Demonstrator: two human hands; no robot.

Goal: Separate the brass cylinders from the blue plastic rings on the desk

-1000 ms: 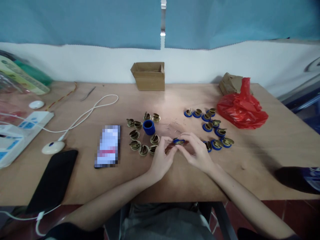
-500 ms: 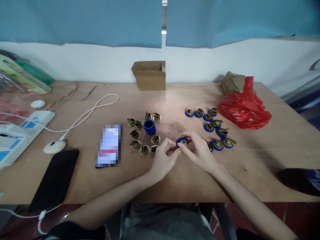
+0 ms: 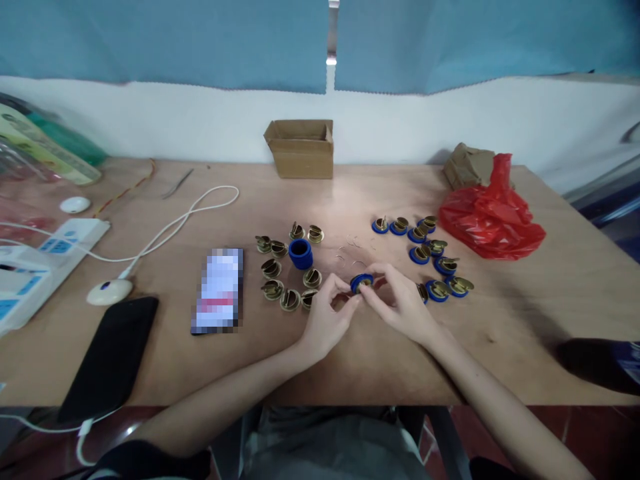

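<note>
My left hand (image 3: 327,317) and my right hand (image 3: 400,303) meet above the table, fingertips pinching a round brass fitting with a blue ring (image 3: 361,283) around its edge. The fitting is tilted, and my fingers cover part of it. Left of my hands stands a short stack of blue rings (image 3: 301,255). Several brass fittings without rings (image 3: 290,299) lie around that stack, each with an upright flap. To the right, several brass fittings with blue rings (image 3: 439,290) are spread out. Thin curved wire-like bits (image 3: 353,241) lie just beyond my fingers.
A phone with a lit, blurred screen (image 3: 219,290) and a dark phone (image 3: 110,360) lie left, near a white power strip (image 3: 65,257) and cable (image 3: 165,233). An open cardboard box (image 3: 303,159) stands at the back. A red plastic bag (image 3: 493,223) and dark bottle (image 3: 600,363) are right.
My hands stay in nearly the same place. The ringed fitting between my fingertips has tipped slightly. The whole view has shifted a little.
</note>
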